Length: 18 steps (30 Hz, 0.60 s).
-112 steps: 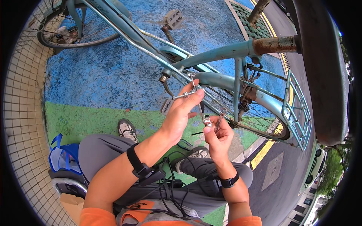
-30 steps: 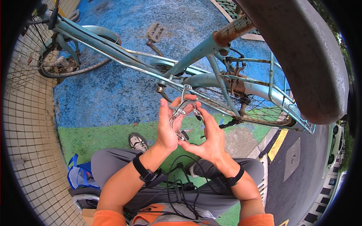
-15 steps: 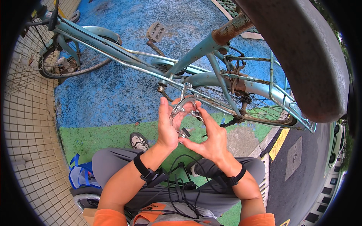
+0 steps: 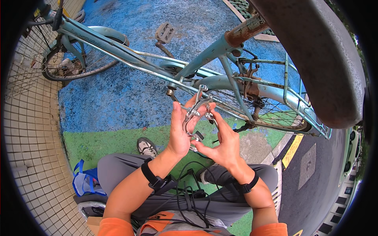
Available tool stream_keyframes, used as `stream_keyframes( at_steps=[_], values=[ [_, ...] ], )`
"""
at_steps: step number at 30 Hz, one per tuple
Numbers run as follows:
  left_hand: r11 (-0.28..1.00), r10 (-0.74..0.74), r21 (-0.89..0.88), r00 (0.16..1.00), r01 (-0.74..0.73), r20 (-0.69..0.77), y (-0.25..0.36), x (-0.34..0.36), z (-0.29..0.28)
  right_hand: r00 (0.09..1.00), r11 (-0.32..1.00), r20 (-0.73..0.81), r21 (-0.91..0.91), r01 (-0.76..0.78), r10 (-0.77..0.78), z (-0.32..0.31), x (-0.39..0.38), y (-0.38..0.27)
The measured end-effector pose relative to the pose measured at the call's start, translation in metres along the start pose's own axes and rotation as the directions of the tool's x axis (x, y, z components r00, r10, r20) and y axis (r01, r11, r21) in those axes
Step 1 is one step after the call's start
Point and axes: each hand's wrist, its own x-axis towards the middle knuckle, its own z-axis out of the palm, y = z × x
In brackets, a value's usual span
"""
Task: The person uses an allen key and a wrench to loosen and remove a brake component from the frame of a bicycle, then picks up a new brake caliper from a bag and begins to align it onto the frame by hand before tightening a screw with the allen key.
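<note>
My left hand (image 4: 179, 137) and my right hand (image 4: 225, 143) hold a silver brake caliper (image 4: 193, 112) between them, its arched arms spread upright with a dark pad at the lower end. My left thumb points up beside it, fingers curled behind. My right index finger rests on its right arm, thumb at the bottom. Just beyond is a weathered teal bicycle (image 4: 201, 59), with a rusty brake fitting (image 4: 250, 88) above the rear wheel and a pedal (image 4: 165, 32) behind the frame.
The large saddle (image 4: 315, 59) fills the upper right, above the rear rack (image 4: 287, 98). A tiled wall (image 4: 31, 133) runs along the left. A blue-trimmed bag (image 4: 86, 181) lies by my left knee. Black cables (image 4: 185, 196) cross my lap. A road (image 4: 315, 181) is at right.
My hands now frame the caliper from both sides, thumbs apart, instead of gripping it along a slanting line. In the last half second they have shifted slightly right. The view has also turned.
</note>
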Motion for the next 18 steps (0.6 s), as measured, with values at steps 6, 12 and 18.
stream_keyframes(
  at_steps=[6, 12, 18],
  values=[
    [1.000, 0.004, -0.023, 1.000, -0.004, 0.019, -0.003, 0.001, -0.003, 0.990, 0.994, -0.091, 0.010, 0.107, -0.106, 0.001, 0.005, 0.001],
    [1.000, 0.025, 0.006, 0.999, -0.025, 0.035, -0.003, -0.001, 0.000, 0.998, 0.998, 0.031, 0.029, -0.057, 0.056, -0.007, 0.003, -0.008],
    [0.998, 0.029, 0.062, 0.998, -0.033, 0.059, 0.003, -0.003, 0.002, 0.999, 0.998, 0.023, 0.037, -0.049, 0.048, -0.005, 0.001, -0.004]
  ],
)
